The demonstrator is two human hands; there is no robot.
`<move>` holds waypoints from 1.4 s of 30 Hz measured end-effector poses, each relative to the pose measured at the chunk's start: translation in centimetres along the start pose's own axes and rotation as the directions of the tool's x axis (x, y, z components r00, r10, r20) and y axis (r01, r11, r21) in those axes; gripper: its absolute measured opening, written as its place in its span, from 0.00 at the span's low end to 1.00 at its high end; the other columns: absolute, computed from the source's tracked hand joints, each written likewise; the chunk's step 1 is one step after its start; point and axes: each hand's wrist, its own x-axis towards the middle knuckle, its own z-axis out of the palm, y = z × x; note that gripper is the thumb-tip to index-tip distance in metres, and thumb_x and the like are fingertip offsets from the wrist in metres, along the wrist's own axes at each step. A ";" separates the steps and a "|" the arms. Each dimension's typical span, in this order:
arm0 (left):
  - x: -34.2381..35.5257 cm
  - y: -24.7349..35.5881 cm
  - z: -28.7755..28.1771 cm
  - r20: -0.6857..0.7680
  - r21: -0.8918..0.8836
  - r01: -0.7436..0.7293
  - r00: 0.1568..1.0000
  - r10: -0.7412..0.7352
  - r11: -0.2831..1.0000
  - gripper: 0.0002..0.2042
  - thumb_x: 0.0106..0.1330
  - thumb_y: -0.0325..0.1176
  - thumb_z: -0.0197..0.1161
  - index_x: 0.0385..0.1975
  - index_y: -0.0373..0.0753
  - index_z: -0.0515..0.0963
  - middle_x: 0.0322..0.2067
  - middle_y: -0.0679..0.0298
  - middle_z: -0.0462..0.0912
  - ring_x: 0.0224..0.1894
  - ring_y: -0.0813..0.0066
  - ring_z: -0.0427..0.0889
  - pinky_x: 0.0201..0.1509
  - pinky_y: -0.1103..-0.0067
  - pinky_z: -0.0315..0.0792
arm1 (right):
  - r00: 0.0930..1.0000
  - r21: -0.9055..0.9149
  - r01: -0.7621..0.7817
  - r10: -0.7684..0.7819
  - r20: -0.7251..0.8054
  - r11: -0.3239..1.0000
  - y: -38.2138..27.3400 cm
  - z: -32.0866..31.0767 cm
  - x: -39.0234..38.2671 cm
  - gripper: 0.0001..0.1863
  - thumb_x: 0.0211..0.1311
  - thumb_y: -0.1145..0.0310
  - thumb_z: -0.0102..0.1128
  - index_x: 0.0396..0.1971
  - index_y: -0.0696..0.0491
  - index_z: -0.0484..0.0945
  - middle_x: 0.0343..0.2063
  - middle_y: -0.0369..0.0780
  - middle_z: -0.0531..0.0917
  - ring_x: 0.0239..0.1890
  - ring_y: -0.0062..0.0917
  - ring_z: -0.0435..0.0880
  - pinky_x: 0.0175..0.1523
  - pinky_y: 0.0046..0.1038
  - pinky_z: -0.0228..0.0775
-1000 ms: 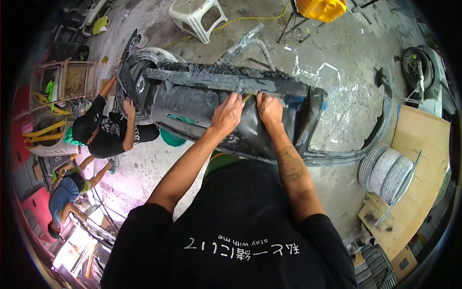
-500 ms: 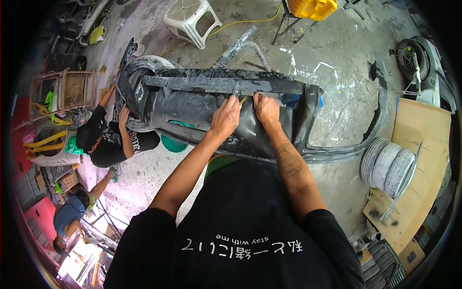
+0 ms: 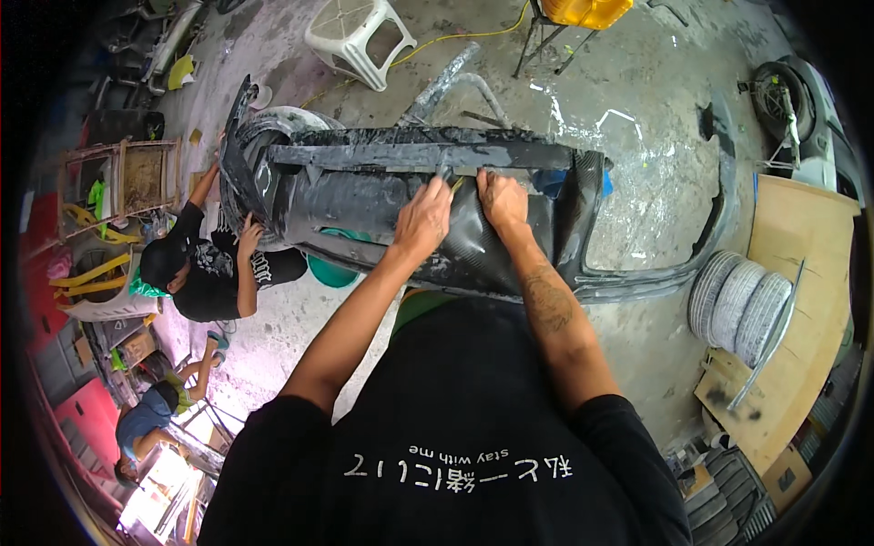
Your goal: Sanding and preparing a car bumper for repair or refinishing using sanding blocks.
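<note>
A black car bumper (image 3: 373, 156), scuffed grey in places, lies across in front of me. A glossy dark sheet with a woven carbon-fibre pattern (image 3: 473, 238) drapes over its middle. My left hand (image 3: 424, 218) is closed at the sheet's upper left edge, beside a small yellowish strip (image 3: 458, 183); a small grey piece shows at its fingertips, too little to name. Close to its right, my right hand (image 3: 503, 200) has its fingers curled over the sheet's top edge, just below the bumper's long bar. What lies under the fingers is hidden.
At the left a co-worker in black (image 3: 205, 273) crouches by the bumper's end; another person (image 3: 150, 419) is farther off. A teal basin (image 3: 333, 270) sits below the bumper. White stool (image 3: 360, 41) and yellow container (image 3: 587, 11) stand beyond; tyres (image 3: 739, 305) and a board (image 3: 801, 246) are right.
My hands stay almost in place at the sheet's edge, the fingers shifting slightly. The co-worker's near hand has moved a little along the bumper's end. The view has tilted slightly.
</note>
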 end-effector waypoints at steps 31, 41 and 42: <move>1.0 0.4 0.7 -0.021 0.031 -0.025 0.999 0.025 0.999 0.07 0.68 0.29 0.55 0.40 0.32 0.75 0.38 0.49 0.74 0.41 0.45 0.77 0.41 0.60 0.73 | 0.999 0.059 0.011 -0.009 -0.036 0.998 0.4 -0.1 -0.1 0.26 0.70 0.51 0.47 0.25 0.54 0.85 0.26 0.55 0.83 0.30 0.52 0.84 0.41 0.47 0.77; 0.6 0.8 0.8 -0.050 0.034 -0.020 0.998 0.022 0.999 0.08 0.68 0.30 0.55 0.41 0.32 0.75 0.37 0.51 0.73 0.40 0.46 0.78 0.40 0.59 0.73 | 1.000 0.046 -0.015 0.015 0.009 0.999 0.3 -0.4 -0.2 0.27 0.70 0.50 0.45 0.26 0.55 0.85 0.27 0.55 0.83 0.32 0.51 0.84 0.43 0.46 0.77; 0.0 1.0 0.8 -0.056 0.032 -0.025 0.998 0.027 0.999 0.08 0.68 0.30 0.55 0.41 0.32 0.75 0.37 0.51 0.73 0.40 0.46 0.78 0.40 0.59 0.73 | 1.000 0.024 0.000 0.000 0.003 1.000 0.7 0.0 0.0 0.27 0.70 0.50 0.46 0.26 0.55 0.85 0.26 0.56 0.83 0.31 0.51 0.84 0.43 0.46 0.77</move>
